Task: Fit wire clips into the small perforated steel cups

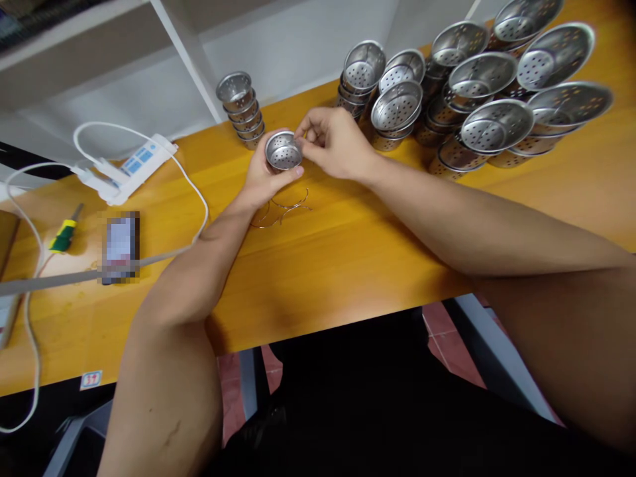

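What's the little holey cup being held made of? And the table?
The cup in the left hand looks like shiny metal, maybe stainless steel: it's silvery with bright glints. The table seems glossy varnished wood, or a wood-look coating: it's orange-brown with faint streaks and soft shine.

Between the left arm and right arm, a hand could pass over the table from its front edge up to the wires, which lie just before the cup. Crowded stacks hem in the right hand. A short stack stands behind the left hand, while the cord, phone and power strip obstruct the left side.
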